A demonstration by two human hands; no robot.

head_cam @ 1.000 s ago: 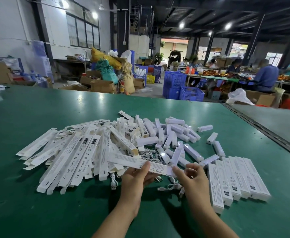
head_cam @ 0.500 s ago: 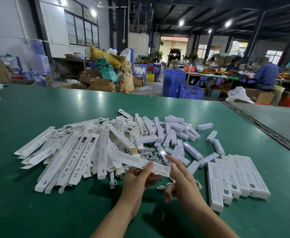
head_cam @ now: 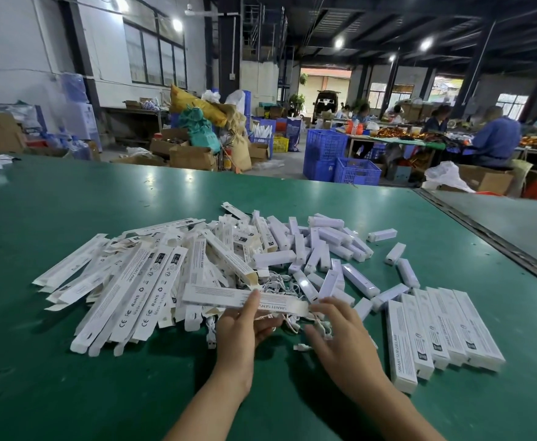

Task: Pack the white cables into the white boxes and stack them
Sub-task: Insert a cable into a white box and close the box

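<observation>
Trouble is likeliest close to the near edge of the table (head_cam: 70,377). There the left hand (head_cam: 241,329) grips one long white box (head_cam: 229,296) near its middle, thumb on top, and holds it level over the heap. The right hand (head_cam: 343,342) has its fingers spread at the box's open end, above the white cables (head_cam: 287,324); I cannot tell whether it pinches one. The cables lie tangled, so drawing one out may drag others along or snag a plug on the flap. The thin card could also buckle if a cable is forced in.

Just right of that wrist, the packed boxes (head_cam: 435,338) lie side by side, and a careless sweep of the forearm could knock the row askew. Left of the hands, the flat boxes (head_cam: 140,281) overlap loosely and may slide. Farther off, the white bars (head_cam: 324,249) are scattered toward the right edge, where a nudge might send one off the table.
</observation>
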